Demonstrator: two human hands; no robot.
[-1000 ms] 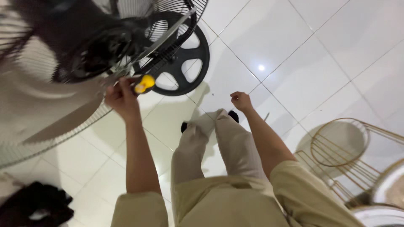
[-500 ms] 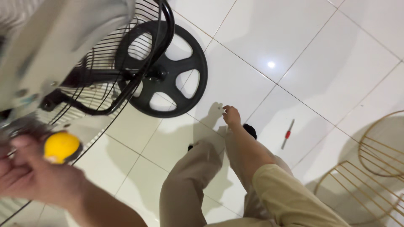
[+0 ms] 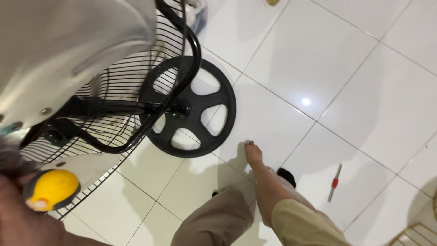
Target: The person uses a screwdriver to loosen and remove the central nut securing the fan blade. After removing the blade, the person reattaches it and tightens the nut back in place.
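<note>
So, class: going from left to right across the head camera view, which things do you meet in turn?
Left hand holding a yellow-handled tool → black wire fan guard → round black fan base → right hand hanging empty → small red-and-grey tool lying on the white tiled floor.

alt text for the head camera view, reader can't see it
A person's left hand grips a yellow-handled tool against the black wire guard of a standing fan with grey blades. The empty right hand hangs over the white tiled floor by the fan's round black spoked base; a small red-banded tool lies nearby.
</note>
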